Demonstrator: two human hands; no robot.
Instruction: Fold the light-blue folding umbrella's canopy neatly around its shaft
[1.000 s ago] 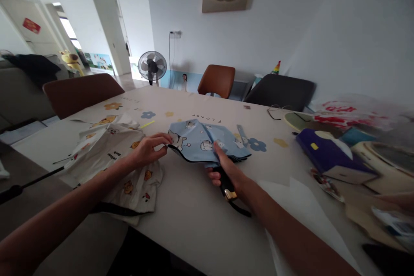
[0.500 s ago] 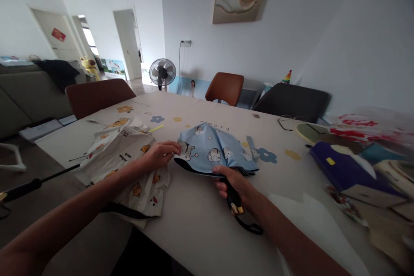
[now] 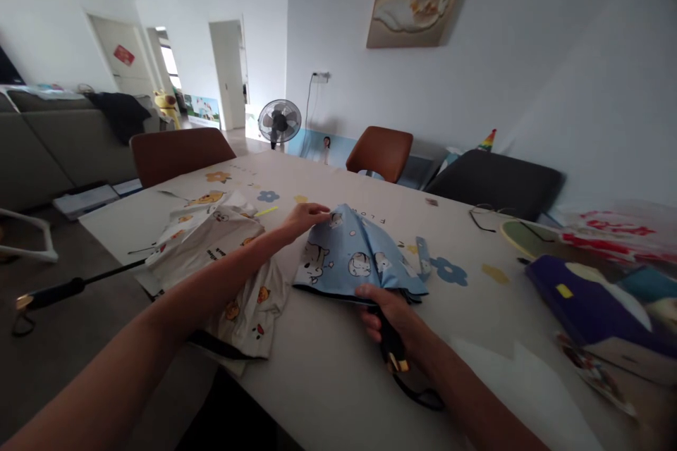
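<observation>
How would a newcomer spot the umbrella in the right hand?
Find the pale table with printed flowers. Over its near part, the right hand grips the black handle of the blue umbrella. Light-blue cloth with cartoon animals sets it apart from the cream umbrella to its left.

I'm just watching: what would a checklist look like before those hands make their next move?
1. Right hand gripping the black handle: ok.
2. Left fingertips touching the top of the blue umbrella: cannot tell; they are at its upper edge.
3. Blue fabric wrapped tight: not ok; it flares loosely.
4. Left forearm clear of the cream umbrella: cannot tell; it crosses in front.
5. Glasses clear of both hands: ok.
</observation>
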